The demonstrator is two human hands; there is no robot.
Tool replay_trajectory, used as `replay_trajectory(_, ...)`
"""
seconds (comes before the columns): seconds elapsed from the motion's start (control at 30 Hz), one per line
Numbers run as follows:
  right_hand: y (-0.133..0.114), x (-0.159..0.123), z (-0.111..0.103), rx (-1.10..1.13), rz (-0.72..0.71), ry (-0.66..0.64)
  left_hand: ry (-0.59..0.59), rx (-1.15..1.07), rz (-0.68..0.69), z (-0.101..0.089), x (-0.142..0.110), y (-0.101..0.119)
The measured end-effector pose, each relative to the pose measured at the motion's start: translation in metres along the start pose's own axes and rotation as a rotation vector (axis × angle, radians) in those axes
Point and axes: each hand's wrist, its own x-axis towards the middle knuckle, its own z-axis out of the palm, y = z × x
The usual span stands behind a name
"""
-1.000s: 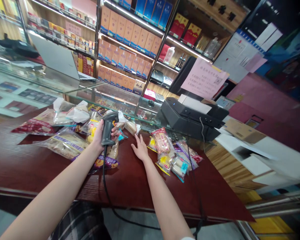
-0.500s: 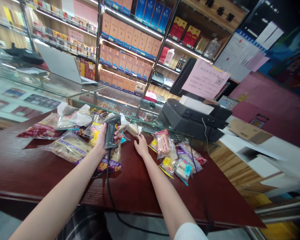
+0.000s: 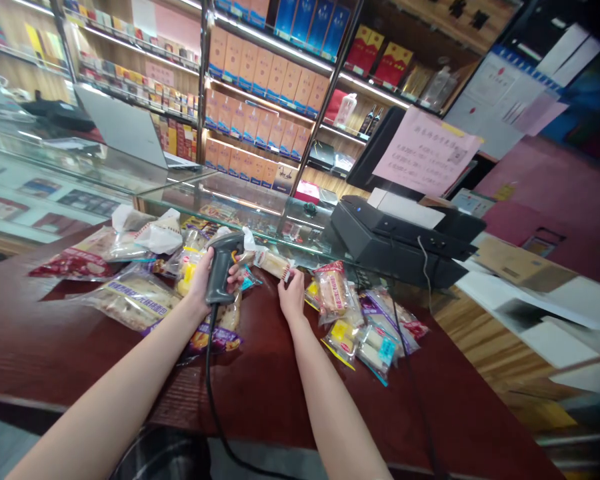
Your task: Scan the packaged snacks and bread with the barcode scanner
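My left hand (image 3: 203,283) is wrapped round a black barcode scanner (image 3: 222,270), its head tilted up and its cable hanging toward me. My right hand (image 3: 293,293) pinches the right end of a small clear-wrapped bread packet (image 3: 273,263) with white ends, just right of the scanner. Behind and below the scanner lie more bagged breads, among them a large clear bag with purple lettering (image 3: 137,297) and a red-patterned bag (image 3: 87,253). The scanner hides part of that pile.
At the right of the dark red table (image 3: 275,380) lies a second group of packets, with a red-and-clear one (image 3: 331,292) on top. A glass counter (image 3: 180,193) runs behind, holding a laptop (image 3: 123,127) and a black printer-like machine (image 3: 395,233). A cable crosses the table's right side.
My right hand has closed on the end of the small bread packet, which has shifted slightly right. My left hand still holds the scanner. The view has turned a little.
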Motion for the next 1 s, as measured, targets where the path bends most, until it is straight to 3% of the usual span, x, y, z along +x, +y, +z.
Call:
replay_trajectory(0.4, 0.004, 0.002, 0.002, -0.029, -0.050, -0.159, 0.024, 0.076, 0.010, 0.003, 0.000, -0.004)
replay_trajectory(0.67, 0.001, 0.003, 0.001, 0.023, 0.111, -0.107, 0.031, 0.110, 0.013, 0.000, 0.002, -0.005)
replay_trajectory(0.87, 0.004, 0.006, 0.001, 0.175, 0.196, 0.013, 0.030, 0.126, 0.011, 0.004, 0.001, -0.006)
replay_trajectory(1.0, 0.010, 0.010, 0.006, 0.326, 0.235, 0.024, 0.014, 0.137, 0.019, 0.004, 0.000, -0.007)
